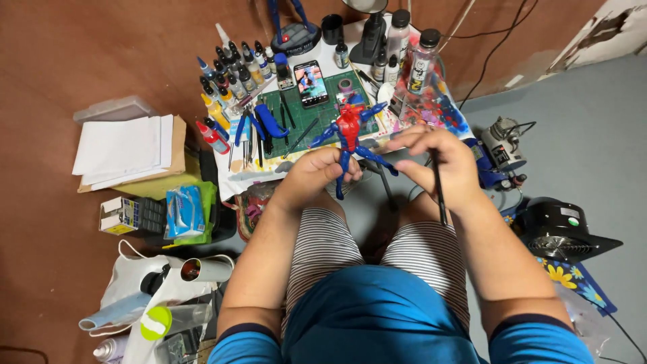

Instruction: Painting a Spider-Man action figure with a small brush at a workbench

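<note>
Left hand (315,174): fingers curled shut around the lower legs of the red-and-blue plastic action figure (349,135); held above the lap, just in front of the low table.
Right hand (441,165): fingers pressed together, pinching a thin black paintbrush (438,185); handle angled down past the wrist; bristle end hidden behind the fingers.
Figure position: upright in the left hand, arms spread outward, one blue leg angled toward the right hand; seen over the near edge of the dark green cutting mat (317,120).
Hand spacing: left and right hands near each other, not touching; figure between them.
Work surface: small white low table (236,178) bearing the mat, smeared with paint at the right edge.
Mat contents: black smartphone with lit screen (311,83) at the far edge; blue-handled hand tools (259,125) at the left.
Paint supply: rows of small dropper bottles with coloured tips (229,74) at the far left of the table; two tall clear bottles with black caps (411,47) at the far right.
Floor, left: stack of white paper sheets on brown cardboard (125,148).
Floor, right: black round fan unit (559,229); small metal compressor (504,141) beyond it.
Seated posture: striped shorts (323,249) and blue shirt (377,317) visible below the hands.
</note>
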